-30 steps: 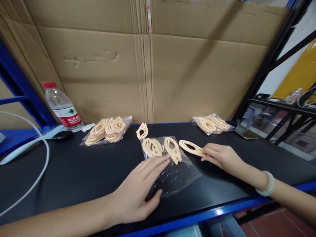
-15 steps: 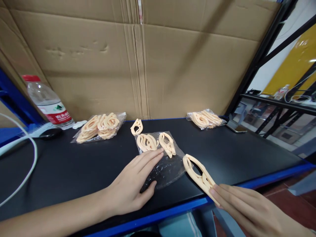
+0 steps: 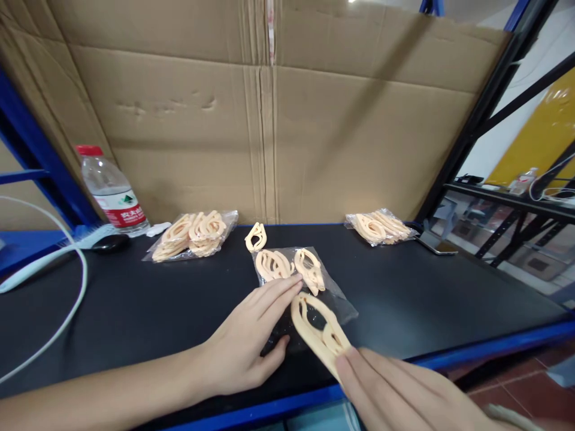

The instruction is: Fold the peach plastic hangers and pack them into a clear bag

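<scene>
My right hand [image 3: 395, 389] pinches the lower end of a beige folding hanger [image 3: 309, 333], which is tilted over the near part of a clear plastic bag [image 3: 339, 304]. Whether the hanger touches the bag is hard to tell. Fingers stretched out and thumb apart, my left hand [image 3: 245, 341] lies on the bag's left side. Toward the bag's far end are more beige folding hangers [image 3: 309, 272]. Just behind the bag, a single loose hanger [image 3: 249, 242] lies on the black table [image 3: 179, 311].
A filled bag of hangers [image 3: 204, 230] lies at the back left, another bag [image 3: 381, 226] at the back right beside a phone [image 3: 438, 244]. A water bottle [image 3: 119, 200], a black mouse [image 3: 111, 243] and a white cable [image 3: 83, 281] are on the left. Cardboard [image 3: 179, 120] stands behind.
My right hand has moved left with the hanger, from beside the bag to over its near part. My left hand stays on the bag. The view has shifted slightly.
</scene>
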The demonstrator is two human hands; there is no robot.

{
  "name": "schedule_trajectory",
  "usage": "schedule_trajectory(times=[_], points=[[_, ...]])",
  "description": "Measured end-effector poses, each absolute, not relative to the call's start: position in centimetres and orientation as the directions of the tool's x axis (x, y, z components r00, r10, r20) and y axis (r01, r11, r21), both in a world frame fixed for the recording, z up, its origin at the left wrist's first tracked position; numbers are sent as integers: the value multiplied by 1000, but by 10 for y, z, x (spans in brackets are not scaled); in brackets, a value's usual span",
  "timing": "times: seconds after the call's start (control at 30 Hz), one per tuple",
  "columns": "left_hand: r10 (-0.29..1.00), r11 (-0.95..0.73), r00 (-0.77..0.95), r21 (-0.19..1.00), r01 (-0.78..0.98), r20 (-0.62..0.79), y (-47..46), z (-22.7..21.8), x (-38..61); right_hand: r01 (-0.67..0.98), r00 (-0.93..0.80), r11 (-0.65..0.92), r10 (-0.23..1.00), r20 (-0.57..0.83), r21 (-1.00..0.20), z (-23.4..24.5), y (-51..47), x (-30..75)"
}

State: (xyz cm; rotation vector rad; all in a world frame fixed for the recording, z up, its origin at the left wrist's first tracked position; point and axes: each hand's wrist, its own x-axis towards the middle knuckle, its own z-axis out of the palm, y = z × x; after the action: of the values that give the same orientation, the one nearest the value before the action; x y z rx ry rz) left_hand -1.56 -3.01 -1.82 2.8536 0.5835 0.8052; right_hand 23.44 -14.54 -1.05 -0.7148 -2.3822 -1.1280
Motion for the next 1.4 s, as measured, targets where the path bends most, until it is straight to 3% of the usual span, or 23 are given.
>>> schedule_trajectory(times=[0.03, 0.17, 0.37, 0.5, 0.6, 0.67, 0.7, 0.8, 0.9, 1.2, 1.4], points=[[392, -920, 784, 216, 328, 481, -30, -19, -16, 592, -804, 516, 339, 487, 618, -6, -133, 220], [395, -918, 789, 209, 336, 470, -32, -18, -17, 571, -821, 449, 297, 488, 687, -4, -83, 184], [392, -920, 793, 203, 335, 466, -33, -15, -19, 702, -669, 275, 572, 474, 657, -33, -38, 167], [386, -923, 792, 198, 331, 473, -32, -14, -18, 735, -615, 242, 632, 472, 633, -36, -52, 165], [394, -919, 791, 202, 338, 468, -32, -15, -18, 719, -683, 360, 522, 511, 594, -10, -79, 174], [401, -916, 798, 211, 342, 450, -31, -15, -19, 639, -764, 493, 320, 560, 590, 19, -85, 184], [407, -913, 800, 214, 346, 441, -31, -15, -19, 662, -729, 526, 288, 621, 533, 34, -80, 188], [421, -907, 794, 214, 363, 439, -31, -13, -19, 691, -660, 625, 342, 669, 362, 67, -34, 199], [407, -913, 765, 217, 344, 500, -31, -10, -20, 685, -697, 693, 535, 477, 225, 66, 40, 201], [377, -924, 706, 196, 328, 599, -32, -9, -19, 508, -857, 835, 466, 220, 212, 9, 184, 161], [390, -920, 712, 213, 329, 584, -31, -9, -19, 505, -858, 843, 469, 208, 182, -3, 198, 155]])
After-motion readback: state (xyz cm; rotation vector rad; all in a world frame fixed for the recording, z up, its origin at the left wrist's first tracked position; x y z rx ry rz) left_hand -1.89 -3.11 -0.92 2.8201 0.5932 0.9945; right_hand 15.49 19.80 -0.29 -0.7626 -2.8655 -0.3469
